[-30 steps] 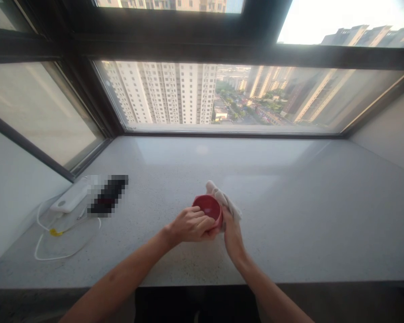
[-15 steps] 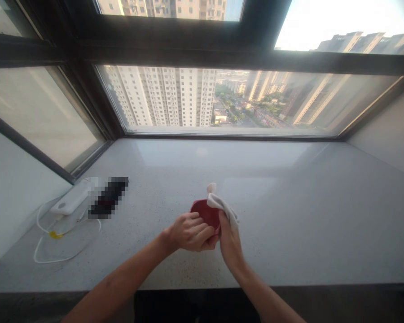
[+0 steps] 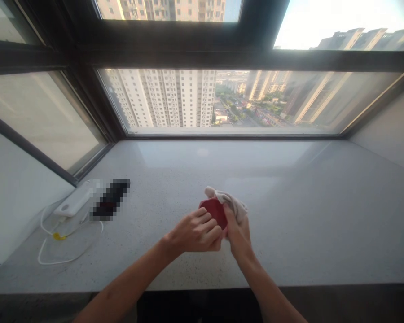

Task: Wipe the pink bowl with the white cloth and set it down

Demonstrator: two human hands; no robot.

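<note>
A small dark-red dish-like object with an angular edge is held over the pale sill; its exact kind is hard to make out. My left hand is closed on its near side, knuckles up, covering part of it. On the right edge, my right hand grips a whitish cloth and presses it against the red object, thumb toward me. Part of the cloth bunches above the object's far rim. My right fingers are partly hidden behind the cloth and the object.
The speckled pale sill runs up to a dark window frame. To the left lie a white power strip, a pixelated black item and a looped white cable with a yellow tag. Tall buildings show through the glass.
Both hands, the red object and the cloth have shifted slightly to the right. The cloth has moved around the rim and now bunches more over the right side.
</note>
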